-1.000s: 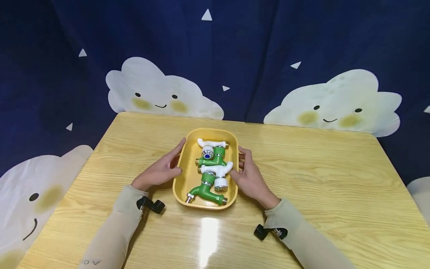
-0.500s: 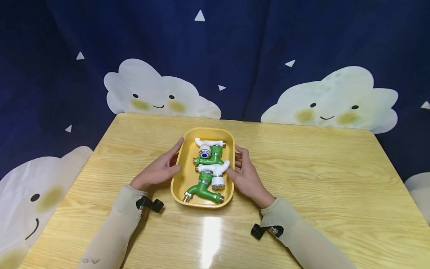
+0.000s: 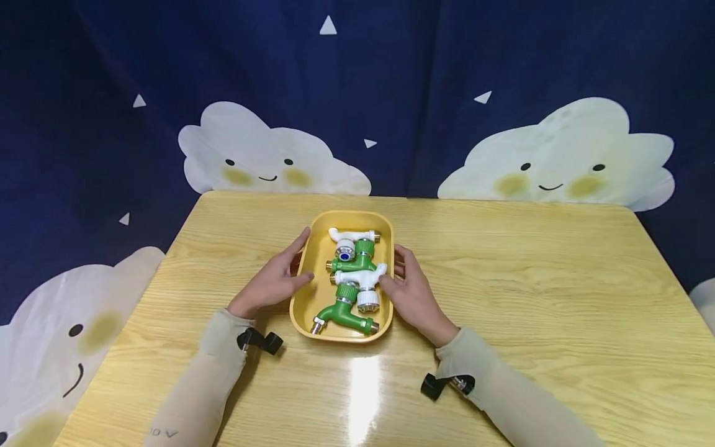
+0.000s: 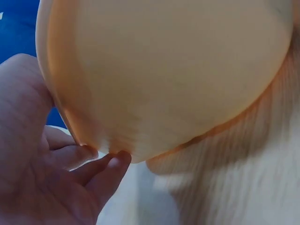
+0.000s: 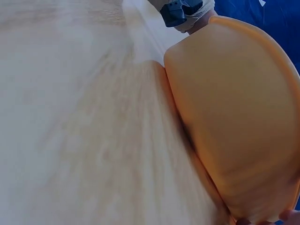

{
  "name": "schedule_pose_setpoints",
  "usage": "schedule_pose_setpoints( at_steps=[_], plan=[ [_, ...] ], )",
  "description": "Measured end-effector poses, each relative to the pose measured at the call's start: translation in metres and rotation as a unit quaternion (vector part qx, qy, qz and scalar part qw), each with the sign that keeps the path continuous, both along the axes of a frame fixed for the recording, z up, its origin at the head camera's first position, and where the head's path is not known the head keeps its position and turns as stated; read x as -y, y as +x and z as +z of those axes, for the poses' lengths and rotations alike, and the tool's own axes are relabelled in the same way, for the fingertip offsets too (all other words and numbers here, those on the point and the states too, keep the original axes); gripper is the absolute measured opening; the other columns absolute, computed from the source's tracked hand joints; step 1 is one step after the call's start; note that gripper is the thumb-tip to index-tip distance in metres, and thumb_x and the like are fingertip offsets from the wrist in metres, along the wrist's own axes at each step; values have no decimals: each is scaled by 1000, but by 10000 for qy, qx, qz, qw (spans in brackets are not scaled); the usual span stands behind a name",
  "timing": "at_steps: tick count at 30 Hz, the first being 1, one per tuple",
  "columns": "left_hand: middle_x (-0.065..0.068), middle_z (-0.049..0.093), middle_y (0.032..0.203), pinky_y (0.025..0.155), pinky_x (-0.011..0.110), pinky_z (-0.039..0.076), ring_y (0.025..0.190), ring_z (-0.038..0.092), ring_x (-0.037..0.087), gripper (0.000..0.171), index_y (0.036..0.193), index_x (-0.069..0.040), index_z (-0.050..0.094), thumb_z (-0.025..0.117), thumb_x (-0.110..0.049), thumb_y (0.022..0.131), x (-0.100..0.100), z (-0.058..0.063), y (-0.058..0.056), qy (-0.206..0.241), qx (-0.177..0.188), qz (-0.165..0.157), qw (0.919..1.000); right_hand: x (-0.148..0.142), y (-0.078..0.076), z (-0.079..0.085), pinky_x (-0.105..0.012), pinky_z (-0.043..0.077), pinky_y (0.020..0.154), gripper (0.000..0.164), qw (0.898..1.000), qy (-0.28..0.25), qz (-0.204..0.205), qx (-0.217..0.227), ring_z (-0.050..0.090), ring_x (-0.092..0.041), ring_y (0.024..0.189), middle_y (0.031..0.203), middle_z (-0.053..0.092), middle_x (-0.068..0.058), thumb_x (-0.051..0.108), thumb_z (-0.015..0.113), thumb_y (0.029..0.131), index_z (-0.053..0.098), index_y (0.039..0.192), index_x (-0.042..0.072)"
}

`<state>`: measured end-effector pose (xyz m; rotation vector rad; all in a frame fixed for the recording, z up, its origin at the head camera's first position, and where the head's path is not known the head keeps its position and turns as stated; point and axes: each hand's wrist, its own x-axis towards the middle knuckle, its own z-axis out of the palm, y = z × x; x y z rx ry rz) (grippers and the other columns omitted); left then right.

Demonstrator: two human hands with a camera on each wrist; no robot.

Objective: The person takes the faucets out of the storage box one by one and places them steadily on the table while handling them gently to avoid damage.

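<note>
A yellow plastic tray [image 3: 341,339] sits on the table in the head view, and its outer wall fills much of both wrist views. Inside lie two white taps [image 3: 357,279] and two green taps [image 3: 342,316], with metal threaded ends; they partly overlap. My left hand [image 3: 269,287] grips the tray's left side, thumb over the rim and fingertips against the outer wall. On the opposite side, my right hand [image 3: 414,295] holds the right wall, thumb at the rim near a white spout. Its other fingers are partly hidden behind the tray.
The wooden table [image 3: 530,298] extends well to the right of the tray and some way to the left. A dark blue curtain [image 3: 408,74] with cloud figures hangs along its back edge.
My left thumb reaches slightly farther over the tray's rim than before. The head view has shifted a little. The taps keep their places in the tray.
</note>
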<state>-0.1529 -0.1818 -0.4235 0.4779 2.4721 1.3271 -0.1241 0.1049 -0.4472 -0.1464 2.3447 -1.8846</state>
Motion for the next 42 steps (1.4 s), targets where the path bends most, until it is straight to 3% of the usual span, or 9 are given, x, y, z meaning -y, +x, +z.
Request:
schedule_pose_setpoints(
  at_steps=[5, 9, 15, 21, 26, 31, 35, 42],
  plan=[
    [11, 17, 174, 120, 51, 39, 154, 37, 33, 90, 167, -19, 3, 56, -3, 96, -3, 0, -2, 91, -22, 81, 9999, -4, -3, 2, -44, 46, 116, 69, 9999, 83, 64, -40, 50, -38, 143, 155, 42, -22, 8, 58, 96, 28, 158, 4],
    [8, 8, 175, 124, 50, 32, 158, 29, 33, 87, 167, -17, 3, 53, -3, 98, -2, 1, -6, 46, -127, 48, 9999, -3, -6, 2, -44, 46, 116, 68, 9999, 23, 83, -83, 49, -39, 144, 156, 42, -21, 8, 58, 96, 29, 157, 4],
    [7, 10, 175, 122, 50, 36, 154, 37, 32, 86, 167, -17, 4, 55, -7, 99, -2, 3, -5, -87, -32, 155, 9998, -1, -4, 0, -44, 46, 116, 68, 10000, -47, 77, 32, 48, -39, 145, 156, 40, -21, 9, 58, 96, 29, 157, 4],
    [7, 11, 175, 127, 49, 29, 158, 30, 31, 87, 167, -15, 4, 57, -9, 98, -11, 1, -5, -120, -133, 107, 9998, -8, -2, -1, -44, 49, 113, 68, 10000, -53, 18, 25, 48, -39, 144, 157, 39, -22, 10, 57, 97, 27, 158, 4],
    [8, 8, 176, 119, 49, 41, 154, 37, 36, 91, 167, -18, -1, 58, -8, 98, -11, 2, -8, 113, -82, 11, 9999, -11, -3, 0, -43, 49, 113, 69, 10000, -67, 35, -51, 49, -38, 144, 157, 39, -22, 9, 57, 96, 27, 158, 4],
    [7, 3, 176, 118, 47, 41, 157, 31, 36, 90, 166, -20, -5, 58, -12, 102, -3, 9, -8, 323, -44, 95, 9994, -7, -4, 1, -43, 50, 112, 69, 9998, -171, 74, -117, 50, -39, 143, 157, 39, -22, 7, 58, 96, 27, 157, 2],
    [10, 5, 176, 122, 46, 37, 159, 27, 33, 87, 166, -18, -3, 58, -23, 105, -1, 11, -8, 150, -109, 200, 9996, -5, -3, -1, -43, 51, 111, 68, 9997, -211, 73, -119, 51, -39, 141, 156, 40, -22, 6, 57, 96, 27, 157, 2],
    [13, 12, 174, 119, 54, 40, 150, 41, 42, 87, 167, -15, 0, 58, -32, 104, -6, 14, -12, -407, -396, 344, 9978, -3, -1, -7, -43, 51, 110, 68, 9997, -215, 44, -108, 53, -38, 140, 155, 41, -22, 6, 58, 96, 28, 156, 2]
  ],
)
